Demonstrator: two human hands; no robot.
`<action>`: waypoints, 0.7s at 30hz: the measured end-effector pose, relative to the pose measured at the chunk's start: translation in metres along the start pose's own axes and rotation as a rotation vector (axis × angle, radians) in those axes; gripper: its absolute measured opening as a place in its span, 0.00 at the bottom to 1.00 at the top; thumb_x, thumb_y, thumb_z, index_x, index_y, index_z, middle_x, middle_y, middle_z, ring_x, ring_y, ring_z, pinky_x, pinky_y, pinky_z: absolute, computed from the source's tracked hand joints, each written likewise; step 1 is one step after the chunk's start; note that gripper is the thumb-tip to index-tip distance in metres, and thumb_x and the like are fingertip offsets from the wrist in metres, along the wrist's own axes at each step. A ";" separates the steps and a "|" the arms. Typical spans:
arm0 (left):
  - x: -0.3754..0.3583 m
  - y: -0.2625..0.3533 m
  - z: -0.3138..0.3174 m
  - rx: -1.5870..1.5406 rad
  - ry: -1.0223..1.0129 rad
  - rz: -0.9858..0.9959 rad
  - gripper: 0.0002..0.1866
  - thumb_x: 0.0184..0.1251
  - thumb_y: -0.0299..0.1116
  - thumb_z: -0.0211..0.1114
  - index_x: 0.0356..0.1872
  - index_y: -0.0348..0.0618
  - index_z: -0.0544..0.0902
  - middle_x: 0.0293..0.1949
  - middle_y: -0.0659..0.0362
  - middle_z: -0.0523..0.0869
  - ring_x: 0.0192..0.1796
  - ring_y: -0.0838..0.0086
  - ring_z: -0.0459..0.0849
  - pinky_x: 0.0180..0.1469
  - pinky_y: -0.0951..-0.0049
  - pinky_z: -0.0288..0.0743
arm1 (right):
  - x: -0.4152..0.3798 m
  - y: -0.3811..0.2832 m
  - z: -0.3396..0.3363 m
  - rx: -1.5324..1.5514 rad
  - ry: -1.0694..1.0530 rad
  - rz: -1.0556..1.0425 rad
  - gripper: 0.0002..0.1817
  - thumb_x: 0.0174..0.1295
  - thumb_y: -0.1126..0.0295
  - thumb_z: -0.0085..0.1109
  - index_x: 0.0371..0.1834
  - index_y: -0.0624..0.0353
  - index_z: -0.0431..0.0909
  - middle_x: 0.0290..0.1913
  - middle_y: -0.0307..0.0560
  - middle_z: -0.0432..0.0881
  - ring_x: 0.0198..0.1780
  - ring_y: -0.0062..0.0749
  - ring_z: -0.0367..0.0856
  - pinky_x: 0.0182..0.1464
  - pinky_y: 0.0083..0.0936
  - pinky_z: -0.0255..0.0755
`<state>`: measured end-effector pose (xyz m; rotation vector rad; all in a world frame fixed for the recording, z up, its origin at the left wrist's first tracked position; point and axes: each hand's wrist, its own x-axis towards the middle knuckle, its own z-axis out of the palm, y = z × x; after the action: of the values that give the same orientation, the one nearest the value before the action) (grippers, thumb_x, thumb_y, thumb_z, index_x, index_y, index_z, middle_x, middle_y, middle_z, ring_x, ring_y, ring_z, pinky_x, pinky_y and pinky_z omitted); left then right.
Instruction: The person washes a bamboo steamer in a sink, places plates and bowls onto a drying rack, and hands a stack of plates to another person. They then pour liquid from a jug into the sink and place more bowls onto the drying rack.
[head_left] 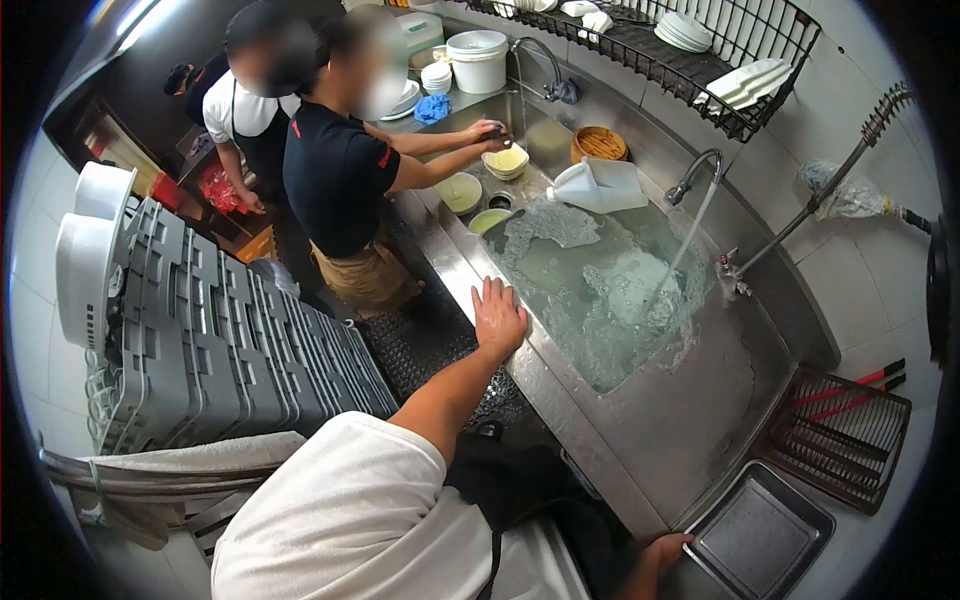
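My left hand [500,318] lies on the front rim of the steel sink [545,375], fingers spread and holding nothing. Low on the right, my right hand [662,553] is closed at the near corner of a rectangular metal tray [765,530]; part of that hand is hidden. Cloudy, foamy water [560,270] fills the basin beside my left hand. A stream runs into it from the faucet [697,178]. At the basin's far end lies a white plastic jug [600,186] on its side.
A co-worker in a dark shirt [335,160] has both hands over bowls [505,163] at the far sink; another person [255,120] stands behind. Grey stacked racks [230,330] rise on the left. A dark wire rack [840,435] and a spray hose [810,200] are at right.
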<state>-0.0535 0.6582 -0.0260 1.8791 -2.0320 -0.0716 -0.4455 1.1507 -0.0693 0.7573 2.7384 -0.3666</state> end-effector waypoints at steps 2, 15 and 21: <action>0.000 -0.001 0.002 0.007 0.015 0.010 0.23 0.62 0.38 0.63 0.56 0.37 0.80 0.67 0.44 0.74 0.78 0.49 0.62 0.80 0.41 0.46 | 0.006 0.004 0.010 -0.028 0.088 -0.059 0.50 0.74 0.32 0.26 0.54 0.74 0.83 0.55 0.70 0.85 0.60 0.65 0.82 0.64 0.53 0.74; 0.000 0.006 -0.005 0.019 -0.022 -0.003 0.23 0.63 0.38 0.63 0.57 0.38 0.80 0.68 0.45 0.74 0.78 0.51 0.61 0.80 0.41 0.46 | -0.016 -0.004 -0.001 0.032 0.104 -0.029 0.50 0.76 0.33 0.25 0.50 0.74 0.84 0.54 0.68 0.86 0.57 0.67 0.83 0.60 0.55 0.77; 0.001 0.000 0.002 0.087 -0.068 -0.007 0.26 0.63 0.41 0.63 0.60 0.37 0.79 0.70 0.45 0.72 0.79 0.53 0.61 0.81 0.44 0.48 | -0.035 -0.024 0.000 -0.066 -0.016 -0.087 0.42 0.78 0.39 0.32 0.58 0.72 0.81 0.58 0.66 0.84 0.58 0.59 0.83 0.63 0.50 0.74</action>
<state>-0.0537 0.6569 -0.0275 1.9612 -2.1056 -0.0495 -0.4288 1.1148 -0.0539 0.6175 2.7593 -0.2973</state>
